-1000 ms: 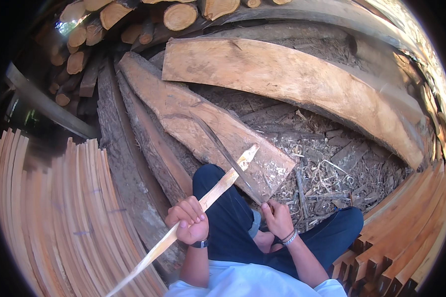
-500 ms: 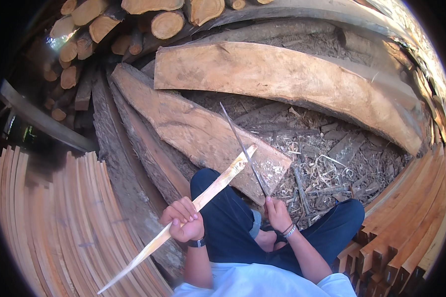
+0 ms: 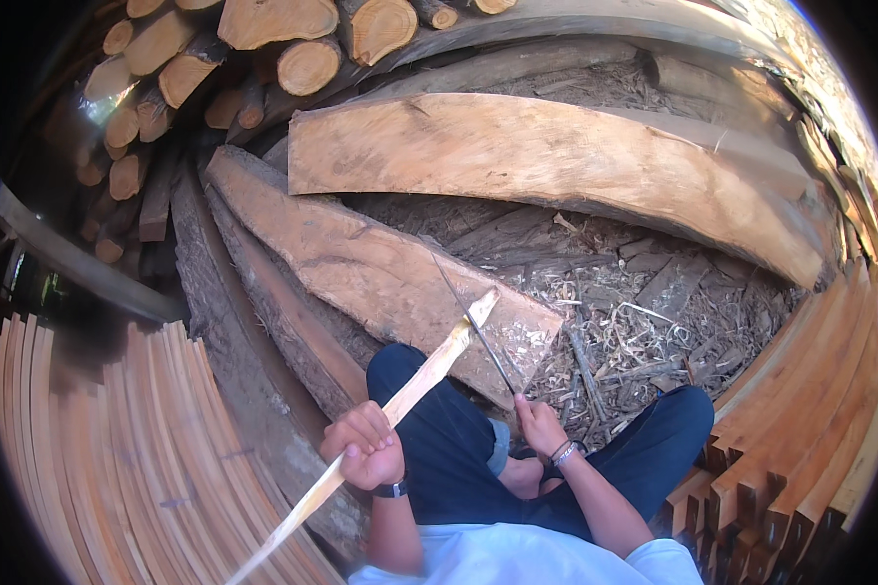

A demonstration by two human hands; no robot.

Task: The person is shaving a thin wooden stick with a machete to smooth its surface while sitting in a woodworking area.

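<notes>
My left hand (image 3: 365, 446) is wrapped round the middle of a long, pale whittled stick (image 3: 427, 374). The stick slants from the lower left up to the right, its blunt far end above a flat wooden slab (image 3: 361, 255). In my right hand (image 3: 539, 425) is the handle of a knife with a long, thin, dark blade (image 3: 495, 355). The blade points up and to the left and crosses the stick near its far end; whether its edge touches the wood I cannot tell. Pale chips (image 3: 527, 336) lie on the slab's near end.
A thick curved plank (image 3: 517, 146) lies beyond the slab. Cut logs (image 3: 307, 66) are piled at the far left. Stacked boards stand at left (image 3: 137, 439) and right (image 3: 800, 429). Shavings (image 3: 634, 331) and bark litter the ground, close to my bent, trousered legs (image 3: 439, 429).
The knife blade has come down and crosses the stick slightly nearer my left hand. The left hand keeps its grip on the stick. The whole view has shifted slightly.
</notes>
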